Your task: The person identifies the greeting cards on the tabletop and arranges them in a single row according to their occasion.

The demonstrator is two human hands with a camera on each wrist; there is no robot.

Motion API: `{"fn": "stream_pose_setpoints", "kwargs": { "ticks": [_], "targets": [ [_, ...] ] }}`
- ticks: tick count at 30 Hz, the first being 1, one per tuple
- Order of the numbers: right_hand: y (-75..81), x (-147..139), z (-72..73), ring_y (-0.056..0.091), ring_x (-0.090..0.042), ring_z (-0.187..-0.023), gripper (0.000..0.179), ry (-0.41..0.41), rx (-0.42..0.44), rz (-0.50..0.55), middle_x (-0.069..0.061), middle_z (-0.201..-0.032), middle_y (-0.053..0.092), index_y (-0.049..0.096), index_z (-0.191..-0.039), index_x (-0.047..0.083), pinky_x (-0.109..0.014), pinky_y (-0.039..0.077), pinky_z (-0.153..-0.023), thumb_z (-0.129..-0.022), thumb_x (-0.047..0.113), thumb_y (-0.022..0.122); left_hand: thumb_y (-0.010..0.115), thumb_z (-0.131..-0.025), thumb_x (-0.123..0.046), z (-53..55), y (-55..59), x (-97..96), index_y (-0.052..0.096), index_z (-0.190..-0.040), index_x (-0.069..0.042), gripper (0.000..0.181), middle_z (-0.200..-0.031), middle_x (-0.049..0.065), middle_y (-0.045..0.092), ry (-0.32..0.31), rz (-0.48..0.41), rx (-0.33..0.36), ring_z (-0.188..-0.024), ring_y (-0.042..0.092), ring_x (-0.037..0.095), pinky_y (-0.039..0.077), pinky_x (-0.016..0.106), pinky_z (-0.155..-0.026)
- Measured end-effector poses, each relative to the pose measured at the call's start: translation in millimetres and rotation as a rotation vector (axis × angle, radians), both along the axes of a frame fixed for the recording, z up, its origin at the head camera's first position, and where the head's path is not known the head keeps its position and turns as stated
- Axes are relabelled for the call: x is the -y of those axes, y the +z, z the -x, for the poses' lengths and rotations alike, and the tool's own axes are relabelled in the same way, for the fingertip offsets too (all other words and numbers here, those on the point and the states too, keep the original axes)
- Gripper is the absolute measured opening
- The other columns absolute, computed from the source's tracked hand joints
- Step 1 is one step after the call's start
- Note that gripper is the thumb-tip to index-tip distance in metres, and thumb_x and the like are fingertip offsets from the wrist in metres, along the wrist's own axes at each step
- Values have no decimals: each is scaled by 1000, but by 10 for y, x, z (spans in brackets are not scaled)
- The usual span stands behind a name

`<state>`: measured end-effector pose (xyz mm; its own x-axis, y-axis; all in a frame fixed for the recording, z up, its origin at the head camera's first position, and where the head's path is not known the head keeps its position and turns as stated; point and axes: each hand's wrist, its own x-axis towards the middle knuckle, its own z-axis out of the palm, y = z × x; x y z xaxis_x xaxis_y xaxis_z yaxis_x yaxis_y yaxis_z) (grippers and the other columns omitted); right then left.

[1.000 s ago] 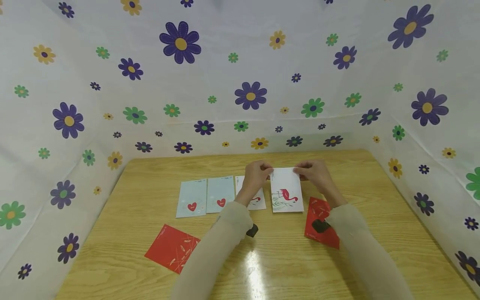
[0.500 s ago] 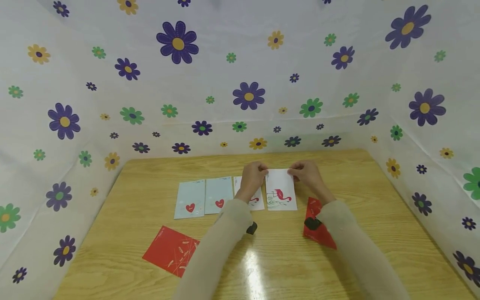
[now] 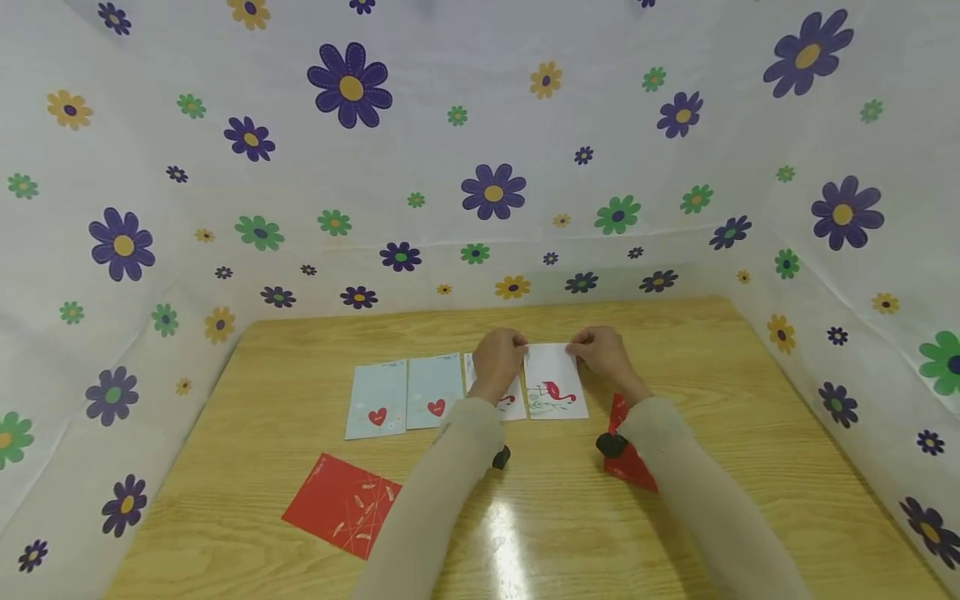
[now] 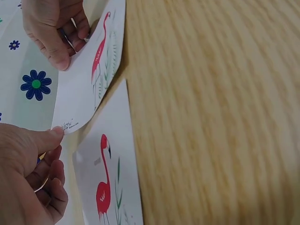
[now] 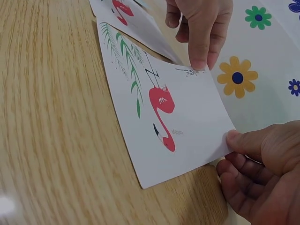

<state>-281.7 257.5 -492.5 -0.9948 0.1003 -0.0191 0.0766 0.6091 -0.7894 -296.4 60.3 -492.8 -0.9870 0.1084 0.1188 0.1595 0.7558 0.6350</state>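
Both hands pinch the far corners of a white flamingo card (image 3: 557, 379). My left hand (image 3: 498, 362) has its top left corner between thumb and fingers, and my right hand (image 3: 602, 354) has the top right one. In the right wrist view the held card (image 5: 187, 112) slopes, its lower edge close to the table and its top edge raised. A second flamingo card (image 4: 110, 178) lies just to its left, partly behind my left hand in the head view. Two pale blue cards with red hearts, a left one (image 3: 377, 392) and a right one (image 3: 435, 387), continue the row leftward.
A red card (image 3: 341, 504) lies at the front left, its right side beside the left sleeve. Another red card (image 3: 630, 467) lies under the right forearm, partly hidden. The wooden table (image 3: 540, 517) meets flower-printed cloth (image 3: 420, 150) at the back and sides.
Both hands have moved left with the flamingo card, closing the gap to the second flamingo card. Its lower edge has come level with the row. The right sleeve now covers more of the red card.
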Motion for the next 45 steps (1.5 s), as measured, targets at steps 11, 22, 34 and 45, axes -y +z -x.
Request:
{"fn": "stream_pose_setpoints", "kwargs": {
  "ticks": [11,22,34,45],
  "targets": [
    [-22,71,60,57,-22,-80,17,-31,30,-61,-15,-96,69,73,-104,-4,-27,46,-66,-97,11,72,77,-95,-17,27,-6,23,81,-96,-15,5,-100,1,77,5,79,-36,-90,71,20,56,36,-77],
    [-99,86,90,59,-24,-83,19,-66,57,-120,-14,-103,73,75,-106,1,-30,46,-70,-98,18,73,77,-94,-17,41,-30,3,81,-95,-13,6,-99,2,77,22,107,-35,-90,71,19,56,34,-75],
    [-91,118,57,59,-25,-86,21,-72,70,-163,-13,-106,72,75,-108,3,-36,46,-75,-98,22,72,78,-94,-17,53,-70,-1,81,-96,-14,5,-101,2,76,36,161,-28,-94,71,21,57,35,-78],
    [-95,144,37,60,-28,-90,21,-79,91,-153,-14,-107,71,73,-111,3,-39,48,-81,-100,20,70,77,-95,-19,60,-79,-17,81,-100,-13,8,-102,4,76,22,187,7,-97,70,23,57,35,-80]
  ]
}}
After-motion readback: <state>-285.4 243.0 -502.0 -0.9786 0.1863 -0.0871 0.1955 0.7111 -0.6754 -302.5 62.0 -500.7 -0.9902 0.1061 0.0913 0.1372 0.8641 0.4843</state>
